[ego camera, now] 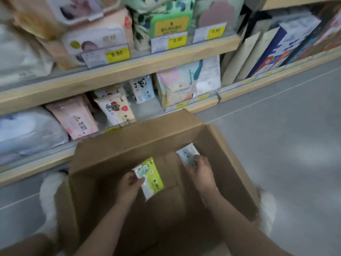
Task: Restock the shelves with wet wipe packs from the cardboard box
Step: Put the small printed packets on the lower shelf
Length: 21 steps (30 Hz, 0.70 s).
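Wet wipe packs sit low inside the open brown cardboard box on the floor: a flat green-and-white soft plastic pack with a cartoon dinosaur and a white soft pack against the right wall. The left hand pinches the green pack by its lower left edge, fingers curled round it. The right hand has its fingers clenched on the white pack's near end. Both packs look light, pliable and slick, so a hold across the short edge or the whole width should keep them from sliding. The box walls stand high around both wrists; lifting straight up is the free way out. Beyond the raised far flap, the lowest wooden shelf shows a gap beside the cream bear-print pack.
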### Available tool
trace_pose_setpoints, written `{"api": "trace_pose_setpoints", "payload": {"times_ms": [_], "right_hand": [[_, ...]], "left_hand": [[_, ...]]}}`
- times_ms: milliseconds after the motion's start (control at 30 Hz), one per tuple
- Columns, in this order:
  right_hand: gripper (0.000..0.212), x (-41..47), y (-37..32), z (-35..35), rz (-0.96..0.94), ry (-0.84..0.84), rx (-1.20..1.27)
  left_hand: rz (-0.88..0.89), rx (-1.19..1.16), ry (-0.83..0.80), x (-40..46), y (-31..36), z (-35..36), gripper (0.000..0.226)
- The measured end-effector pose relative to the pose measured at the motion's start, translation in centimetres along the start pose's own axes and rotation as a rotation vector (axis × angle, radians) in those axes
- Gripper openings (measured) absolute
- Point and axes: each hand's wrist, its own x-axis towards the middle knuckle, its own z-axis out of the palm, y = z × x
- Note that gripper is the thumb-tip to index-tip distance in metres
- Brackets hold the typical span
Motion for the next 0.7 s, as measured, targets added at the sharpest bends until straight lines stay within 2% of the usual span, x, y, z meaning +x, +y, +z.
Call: {"api": "trace_pose_setpoints", "payload": {"times_ms": [133, 367, 467, 567, 700], "right_hand": [[0.064, 2.4, 0.5, 2.2, 0.101, -0.049, -0.064], [0.062, 3.8, 0.6, 2.9, 0.134, -0.090, -0.126], [0.075, 3.3, 0.6, 1.8, 0.161, -0.093, -0.162], [0.081, 1.9, -0.2, 0.4, 0.076, -0.066, -0.105], [0.077, 0.1, -2.8, -2.2, -0.044, 0.022, 0.016]], "left_hand": [[-0.035, -0.024, -0.014, 1.2, -0.7, -0.1, 0.020], [-0.040, -0.024, -0.034, 2.2, -1.0, 0.3, 0.016], [-0.008, -0.034, -0.042, 1.4, -0.4, 0.3, 0.019], [0.054, -0.033, -0.071, 0.0, 0.8, -0.3, 0.019], [0.145, -0.028, -0.092, -2.0, 3.2, -1.8, 0.017]]}}
